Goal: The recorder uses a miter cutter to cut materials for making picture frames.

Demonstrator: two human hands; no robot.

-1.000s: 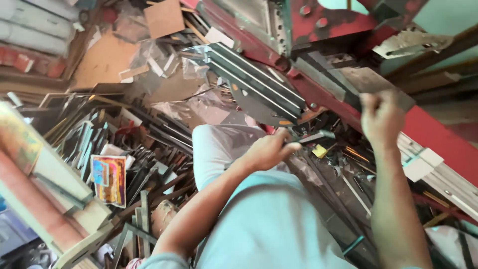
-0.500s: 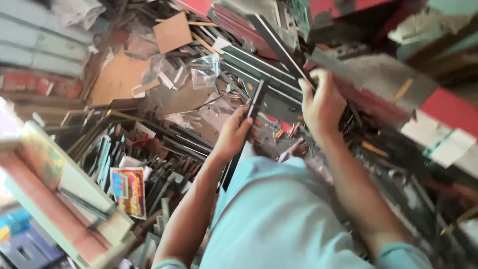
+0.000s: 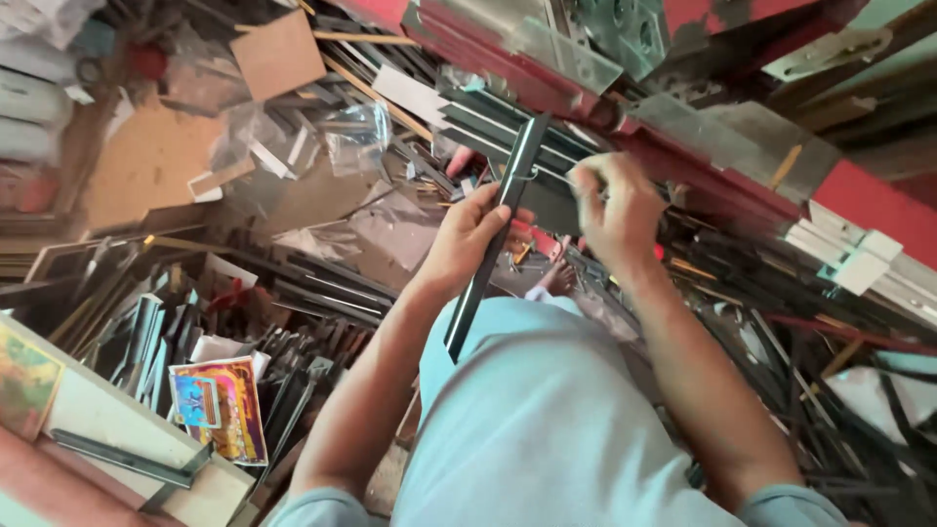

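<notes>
My left hand (image 3: 467, 237) grips a long dark metal bar (image 3: 500, 224) near its middle. The bar slants from my lap up toward the red machine frame (image 3: 683, 166). My right hand (image 3: 613, 200) is closed beside the bar's upper end, pinching a thin wire-like piece (image 3: 547, 174) that touches the bar. My light blue trousers (image 3: 547, 420) fill the lower middle of the view.
The floor is littered with dark metal strips (image 3: 322, 293), clear plastic wrap (image 3: 351, 137) and cardboard pieces (image 3: 278, 54). A colourful printed box (image 3: 217, 405) lies at lower left by a pale board (image 3: 107, 429). More metal rods (image 3: 839, 342) pile up at right.
I have lifted the dark bar off the pile with my left hand and stood it up in front of me. My right hand came down from the upper right to its top end.
</notes>
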